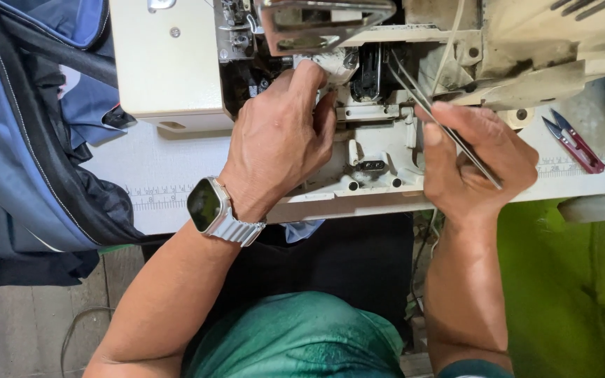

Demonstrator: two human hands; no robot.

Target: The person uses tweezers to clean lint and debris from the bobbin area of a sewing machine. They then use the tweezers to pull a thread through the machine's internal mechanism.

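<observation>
Here, at the centre of the frame, I have both hands up against the opened front of the sewing machine (379, 150), whose cream body fills the upper half of the picture. My left hand (278, 136) reaches in from the lower left, its fingers curled close together and the fingertips (314, 70) pressed against a pale part inside the mechanism; I judge it steadies that part, though what lies under the fingertips is hidden. The smartwatch (208, 204) with its pale band sits on that wrist, just at the table's edge. My right hand (474, 157), right of centre, pinches a pair of long thin tweezers (442, 126) between thumb and forefinger, the other fingers folded under. The tweezers slant up and to the left, their tips lost in the dark recess near the needle area, a grip that seems to suit fine work where fingers would not fit. Small red-handled thread snips (574, 143) lie at the right edge on the white table (169, 168), near but apart from my hand. Blue and black fabric (29, 161) hangs heaped at the left, pushed clear of the machine.
</observation>
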